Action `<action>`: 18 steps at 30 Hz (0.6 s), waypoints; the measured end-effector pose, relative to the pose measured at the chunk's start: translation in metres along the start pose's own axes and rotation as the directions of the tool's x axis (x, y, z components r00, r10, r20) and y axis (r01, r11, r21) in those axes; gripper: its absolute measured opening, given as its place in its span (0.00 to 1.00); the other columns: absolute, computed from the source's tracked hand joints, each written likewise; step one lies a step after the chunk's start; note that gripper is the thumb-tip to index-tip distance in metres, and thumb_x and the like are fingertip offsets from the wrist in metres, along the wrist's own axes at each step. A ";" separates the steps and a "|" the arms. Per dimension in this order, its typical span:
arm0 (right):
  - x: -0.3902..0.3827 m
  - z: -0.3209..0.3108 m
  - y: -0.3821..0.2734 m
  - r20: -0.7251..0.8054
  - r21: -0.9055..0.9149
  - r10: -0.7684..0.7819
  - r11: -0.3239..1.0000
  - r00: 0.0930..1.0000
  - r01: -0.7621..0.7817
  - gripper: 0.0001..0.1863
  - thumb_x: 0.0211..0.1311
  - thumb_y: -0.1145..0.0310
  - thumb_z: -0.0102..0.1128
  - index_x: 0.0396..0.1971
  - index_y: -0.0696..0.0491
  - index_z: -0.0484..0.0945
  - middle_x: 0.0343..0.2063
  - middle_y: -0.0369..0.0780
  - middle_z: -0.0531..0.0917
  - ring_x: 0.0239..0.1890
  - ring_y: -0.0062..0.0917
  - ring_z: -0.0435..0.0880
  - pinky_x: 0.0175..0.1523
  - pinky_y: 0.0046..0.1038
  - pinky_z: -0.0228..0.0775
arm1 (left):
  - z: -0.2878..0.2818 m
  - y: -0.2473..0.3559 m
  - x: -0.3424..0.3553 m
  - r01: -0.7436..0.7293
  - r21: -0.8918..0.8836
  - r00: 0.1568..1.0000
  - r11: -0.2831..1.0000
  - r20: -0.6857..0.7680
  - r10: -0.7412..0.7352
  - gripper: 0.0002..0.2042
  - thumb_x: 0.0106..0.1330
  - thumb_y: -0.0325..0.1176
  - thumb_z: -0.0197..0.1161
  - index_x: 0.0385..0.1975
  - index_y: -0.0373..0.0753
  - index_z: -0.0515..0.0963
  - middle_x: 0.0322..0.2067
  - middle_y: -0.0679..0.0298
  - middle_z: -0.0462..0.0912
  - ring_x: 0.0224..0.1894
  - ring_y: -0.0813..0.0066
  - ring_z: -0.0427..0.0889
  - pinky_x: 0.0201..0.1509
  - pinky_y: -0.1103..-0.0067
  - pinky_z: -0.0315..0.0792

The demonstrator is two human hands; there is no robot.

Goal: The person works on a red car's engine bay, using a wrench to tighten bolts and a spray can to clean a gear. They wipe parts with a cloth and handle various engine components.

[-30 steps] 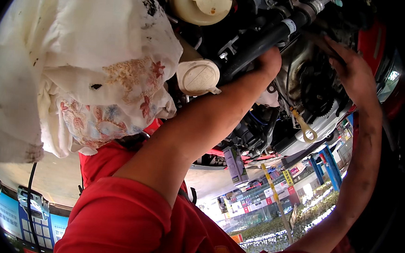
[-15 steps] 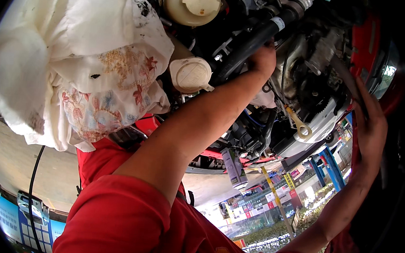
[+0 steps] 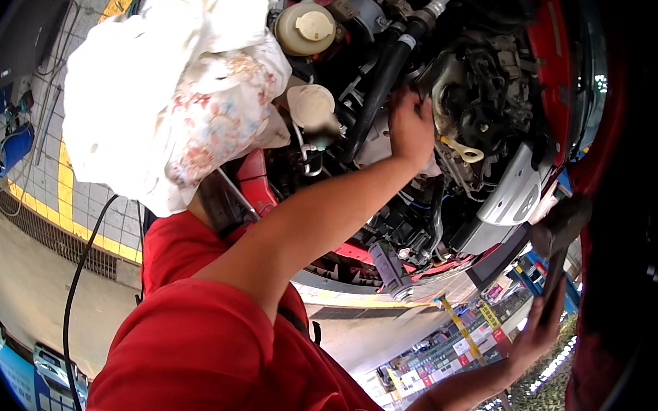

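Note:
My left hand (image 3: 411, 128) reaches down into the engine bay beside a thick black hose (image 3: 385, 85). Its fingers are bent closed near the metal of the engine (image 3: 450, 92); what they pinch is too small and dark to make out. Out to the right, past the silver cover (image 3: 512, 192), my right hand (image 3: 538, 335) grips the handle of a hammer (image 3: 561, 223). The dark hammer head points up, apart from the engine. A yellow dipstick ring (image 3: 466, 151) lies just right of my left hand.
A white floral cloth (image 3: 221, 123) drapes over the left side. Near it stand a cream reservoir (image 3: 298, 39) and a round pale cap (image 3: 312, 105). A grey-purple can (image 3: 391, 268) stands at the bay's near edge. Red bodywork (image 3: 552, 61) bounds the right.
The hammer has swung away from the engine, to the right and nearer me, with my right hand. My left hand stays in the bay and shows more fully. The view has shifted.

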State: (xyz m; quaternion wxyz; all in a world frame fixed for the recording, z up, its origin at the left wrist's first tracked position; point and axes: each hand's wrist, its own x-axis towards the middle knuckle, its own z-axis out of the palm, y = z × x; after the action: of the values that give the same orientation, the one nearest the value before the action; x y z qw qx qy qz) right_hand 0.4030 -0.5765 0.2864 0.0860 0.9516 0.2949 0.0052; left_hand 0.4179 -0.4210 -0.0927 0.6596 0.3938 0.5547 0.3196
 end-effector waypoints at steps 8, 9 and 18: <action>-0.199 0.035 -0.023 0.122 0.837 0.251 0.494 0.960 -0.235 0.29 0.72 0.62 0.60 0.67 0.62 0.67 0.29 0.35 0.76 0.24 0.14 0.69 0.25 0.17 0.59 | -0.170 0.071 -0.098 -0.012 -0.095 0.664 0.995 0.744 0.079 0.14 0.64 0.27 0.69 0.47 0.33 0.74 0.47 0.54 0.79 0.49 0.55 0.80 0.55 0.69 0.75; -0.222 0.046 -0.032 0.145 0.893 0.308 0.368 0.940 -0.258 0.30 0.71 0.62 0.62 0.66 0.62 0.67 0.28 0.35 0.75 0.22 0.14 0.69 0.25 0.17 0.59 | -0.201 0.077 -0.104 -0.125 -0.070 0.597 0.990 0.791 0.132 0.17 0.63 0.28 0.70 0.49 0.34 0.73 0.47 0.54 0.79 0.49 0.56 0.81 0.55 0.70 0.76; -0.308 0.141 -0.124 0.369 0.917 0.086 -0.195 0.925 -0.347 0.30 0.64 0.73 0.66 0.65 0.63 0.68 0.26 0.36 0.78 0.21 0.15 0.72 0.25 0.18 0.65 | -0.401 0.163 -0.058 -0.923 0.067 0.273 0.380 0.808 0.522 0.27 0.52 0.24 0.72 0.55 0.35 0.75 0.53 0.53 0.80 0.56 0.52 0.80 0.60 0.66 0.75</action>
State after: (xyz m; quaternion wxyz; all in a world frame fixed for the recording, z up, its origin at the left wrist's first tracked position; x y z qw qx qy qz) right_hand 0.0872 -0.6719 0.1397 -0.6384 0.7141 0.0176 -0.2867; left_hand 0.0157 -0.3253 0.0479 0.4300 0.8608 0.0756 0.2616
